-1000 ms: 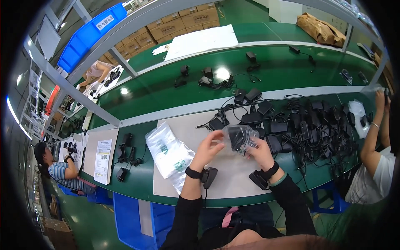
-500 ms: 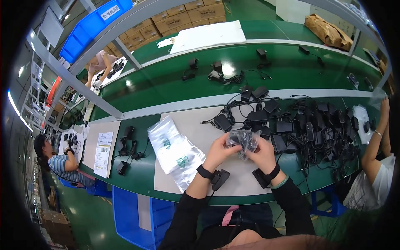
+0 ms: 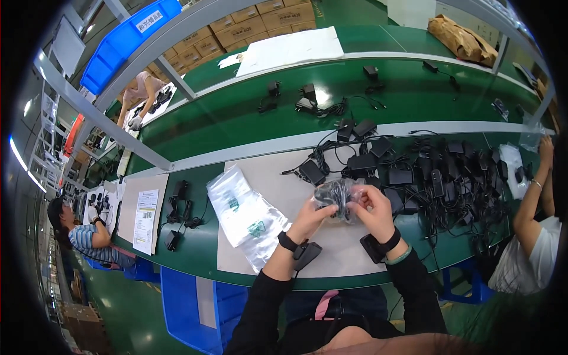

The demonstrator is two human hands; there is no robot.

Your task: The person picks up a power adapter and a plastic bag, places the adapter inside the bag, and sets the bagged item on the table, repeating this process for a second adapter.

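Between my two hands, just above the grey mat (image 3: 248, 183), is a clear plastic bag (image 3: 338, 198) with a black power adapter and its coiled cable inside. My left hand (image 3: 310, 217) grips the bag's near left side, thumb pressed on top. With fingers curled, my right hand (image 3: 373, 207) pinches the bag at its right edge. To the left lies a stack of flat clear bags (image 3: 251, 219) with green print. Beyond my hands, several black adapters (image 3: 355, 160) with loose cables rest on the mat's far side, beside a big tangled pile of adapters (image 3: 447, 183).
A grey rail (image 3: 266, 147) crosses the bench beyond the mat, with more adapters (image 3: 316, 105) on the green surface past it. At left are a printed sheet (image 3: 146, 222) and a blue bin (image 3: 183, 307). A co-worker (image 3: 532, 236) sits close at right.
My hands and the bag have shifted slightly left. My right fingers have moved along the bag's edge and the bag has turned. At right, the co-worker's clear bag shows more fully.
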